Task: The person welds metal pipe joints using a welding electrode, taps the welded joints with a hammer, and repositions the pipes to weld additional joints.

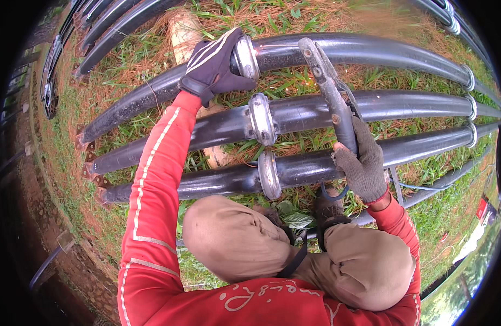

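Note:
My left hand [217, 62], in a dark glove with pale stripes, wraps over the farthest black pipe [326, 46], against its silver collar [245, 57]. My right hand [362, 163], in a grey-brown knit glove, is closed round the lower end of a long, worn grey tool [331, 89]. This tool slants up and left across the pipes; its exact kind is unclear. Small bright orange specks show near it and beside the far collar. Below lie a middle black pipe [326, 113] and a near black pipe [310, 168], each with a silver collar.
Under the pipes lies a pale log [184, 32] on grass with brown needles. More black pipes [125, 27] are at upper left and upper right. My bent knees [234, 239] are close to the near pipe. A blue cord [337, 194] loops by my foot.

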`<state>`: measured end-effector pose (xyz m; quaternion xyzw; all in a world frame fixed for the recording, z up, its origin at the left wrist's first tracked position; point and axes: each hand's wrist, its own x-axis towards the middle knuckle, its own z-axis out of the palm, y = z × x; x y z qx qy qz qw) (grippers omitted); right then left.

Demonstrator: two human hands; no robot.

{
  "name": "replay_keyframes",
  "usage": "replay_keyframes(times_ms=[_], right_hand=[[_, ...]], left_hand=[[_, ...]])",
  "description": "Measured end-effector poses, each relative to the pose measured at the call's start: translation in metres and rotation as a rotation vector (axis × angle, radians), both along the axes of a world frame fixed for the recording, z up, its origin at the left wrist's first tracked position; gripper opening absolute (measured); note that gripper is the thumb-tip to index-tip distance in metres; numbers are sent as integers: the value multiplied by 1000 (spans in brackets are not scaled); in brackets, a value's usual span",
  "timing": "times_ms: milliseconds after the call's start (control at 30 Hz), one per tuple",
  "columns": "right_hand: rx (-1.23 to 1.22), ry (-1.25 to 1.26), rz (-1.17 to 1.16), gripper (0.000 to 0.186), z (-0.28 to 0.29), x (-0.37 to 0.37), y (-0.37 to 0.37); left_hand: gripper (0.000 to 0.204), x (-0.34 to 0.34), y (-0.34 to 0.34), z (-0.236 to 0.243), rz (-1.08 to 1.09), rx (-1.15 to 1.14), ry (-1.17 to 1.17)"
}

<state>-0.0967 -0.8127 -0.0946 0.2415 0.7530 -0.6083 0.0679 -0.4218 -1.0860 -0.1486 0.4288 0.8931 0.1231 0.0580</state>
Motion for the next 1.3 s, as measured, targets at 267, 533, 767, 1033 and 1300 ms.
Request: replay_keyframes(times_ms=[267, 533, 767, 1033, 1300], right_hand=[[-48, 17, 5, 65, 3, -2, -2], [-16, 6, 18, 65, 0, -1, -2], [-4, 41, 21, 65, -3, 0, -3], [9, 19, 33, 70, -7, 1, -3], [-149, -34, -50, 61, 6, -6, -3]], left_hand=[[134, 0, 0, 1, 2, -11, -2], [133, 2, -1, 1, -8, 26, 16], [133, 1, 0, 1, -12, 25, 42], [98, -4, 5, 2, -31, -99, 13], [118, -4, 5, 5, -37, 126, -194]])
